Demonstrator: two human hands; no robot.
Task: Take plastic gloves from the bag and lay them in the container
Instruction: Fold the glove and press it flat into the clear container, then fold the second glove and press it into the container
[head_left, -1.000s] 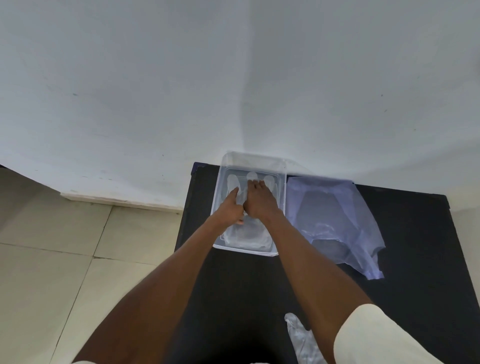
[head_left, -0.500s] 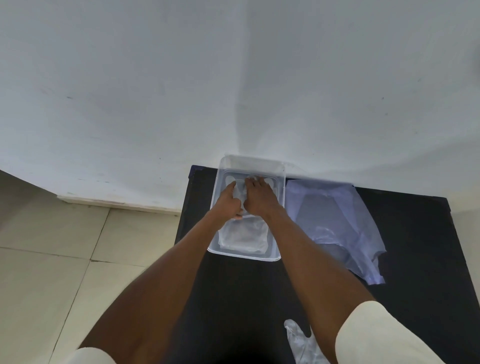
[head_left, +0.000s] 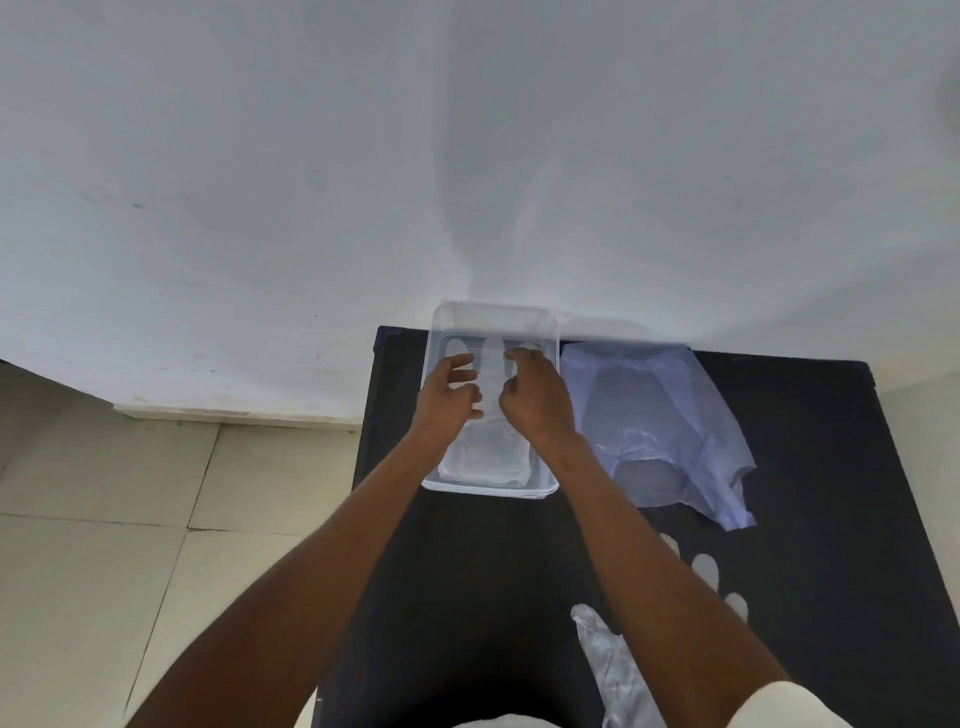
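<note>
A clear plastic container (head_left: 545, 322) stands at the far left of the black table (head_left: 810, 519), against the wall. Translucent plastic gloves (head_left: 491, 457) lie flat inside it, fingers pointing to the far end. Both hands hover over the gloves in the container. My left hand (head_left: 447, 402) has its fingers spread and holds nothing. My right hand (head_left: 535, 402) has curled fingers just apart from the left; no glove is pinched in it. The pale blue plastic bag (head_left: 660, 421) lies flat to the right of the container. Another clear glove (head_left: 618, 670) lies near the front, partly under my right forearm.
The white wall rises directly behind the container and bag. Beige floor tiles (head_left: 104, 519) lie beyond the table's left edge. Bare black tabletop stretches right of the bag and between my forearms.
My hands have drawn apart and lifted slightly off the gloves they were pressing. The view shifted, so more of the front glove shows.
</note>
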